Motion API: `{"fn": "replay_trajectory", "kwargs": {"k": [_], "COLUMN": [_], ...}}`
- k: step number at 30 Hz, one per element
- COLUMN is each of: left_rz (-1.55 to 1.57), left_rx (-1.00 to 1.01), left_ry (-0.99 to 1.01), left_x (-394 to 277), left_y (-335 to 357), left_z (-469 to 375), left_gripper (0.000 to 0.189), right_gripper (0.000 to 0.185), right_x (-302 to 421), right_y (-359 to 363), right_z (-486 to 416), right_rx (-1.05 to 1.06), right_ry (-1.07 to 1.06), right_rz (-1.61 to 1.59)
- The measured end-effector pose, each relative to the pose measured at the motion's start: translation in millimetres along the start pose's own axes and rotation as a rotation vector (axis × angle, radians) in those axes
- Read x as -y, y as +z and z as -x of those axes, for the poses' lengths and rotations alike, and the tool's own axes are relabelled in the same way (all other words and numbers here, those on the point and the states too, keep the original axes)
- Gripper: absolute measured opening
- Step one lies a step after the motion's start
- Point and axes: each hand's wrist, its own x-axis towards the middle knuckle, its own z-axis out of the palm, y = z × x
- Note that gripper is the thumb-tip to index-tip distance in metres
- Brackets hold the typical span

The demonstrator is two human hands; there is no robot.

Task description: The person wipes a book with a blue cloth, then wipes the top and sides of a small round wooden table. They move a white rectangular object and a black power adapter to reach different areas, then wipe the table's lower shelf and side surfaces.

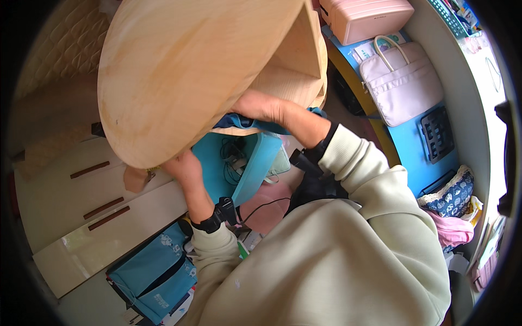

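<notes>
A round-edged wooden tabletop (195, 61) of a small shelf unit fills the upper middle and hides the fingers of both hands. My right hand (257, 106) reaches under it, into the open compartment (285, 83), over a dark blue fabric item (238, 121) with a lighter blue edge. My left hand (185, 168) is at the tabletop's lower rim, beside a small tan object (136, 178) and a bit of yellow. What either hand holds is hidden. Below, between my forearms, a light blue open drawer (253, 163) contains black and grey cables (233, 159).
White drawer fronts (110, 240) with brown handles lie left. A teal fabric bag (155, 269) is at lower left. On the right, a blue-topped surface (412, 155) bears a pink case (371, 20), a lilac handbag (401, 83) and a black stand (437, 134). A pink round object (265, 208) is below the drawer.
</notes>
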Motion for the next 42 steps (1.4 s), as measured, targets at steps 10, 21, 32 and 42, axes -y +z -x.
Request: {"fn": "replay_trajectory", "kwargs": {"k": [10, 21, 32, 42], "left_rz": [-0.062, -0.055, 0.184, 0.177], "left_rx": [0.022, 0.037, 0.100, 0.413], "left_ry": [0.011, -0.015, -0.107, 0.351], "left_x": [0, -1, -16, -89], "left_y": [3, 4, 4, 35], "left_z": [5, 3, 2, 99], "left_gripper": [0.028, 0.021, 0.026, 0.028], "right_gripper": [0.047, 0.035, 0.030, 0.045], "right_x": [-5, -24, 36, 46], "right_y": [-3, -74, -45, -24], "right_z": [9, 49, 140, 183], "right_rx": [0.015, -0.275, 0.273, -0.332], "right_ry": [-0.383, -0.148, 0.352, 0.578], "right_rz": [0.276, 0.800, 1.094, 0.743]}}
